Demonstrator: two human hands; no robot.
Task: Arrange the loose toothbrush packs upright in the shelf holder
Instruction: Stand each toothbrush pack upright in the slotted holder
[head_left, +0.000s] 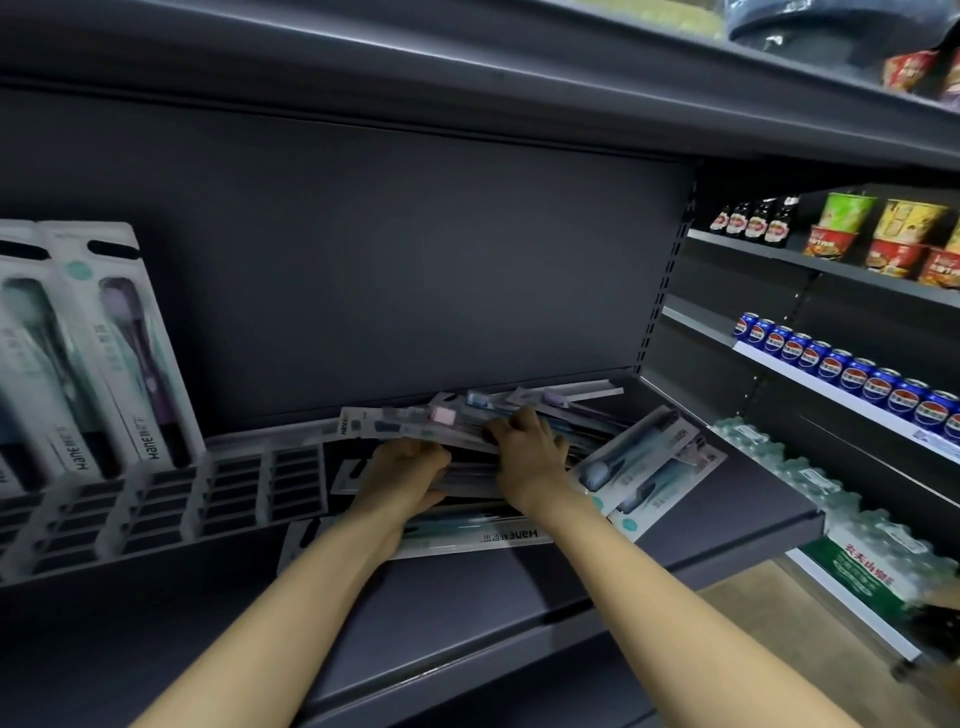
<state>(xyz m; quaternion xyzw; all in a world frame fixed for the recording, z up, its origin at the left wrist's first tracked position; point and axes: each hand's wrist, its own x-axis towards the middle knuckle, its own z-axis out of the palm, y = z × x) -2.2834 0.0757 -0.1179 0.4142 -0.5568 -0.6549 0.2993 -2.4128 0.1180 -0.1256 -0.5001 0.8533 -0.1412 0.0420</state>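
Both hands, left hand (410, 467) and right hand (524, 454), seemingly grip the loose toothbrush packs (519, 447) lying flat, long axes along the shelf's back edge, right of the holder (218, 488).

On the shelf (649, 525) in front of me, the holder (171, 504) sits to the left with two packs (104, 353) standing in its left end. The loose packs (644, 457) lie flat in a pile to the right. My left hand (410, 467) and right hand (524, 452) are side by side on the pile.
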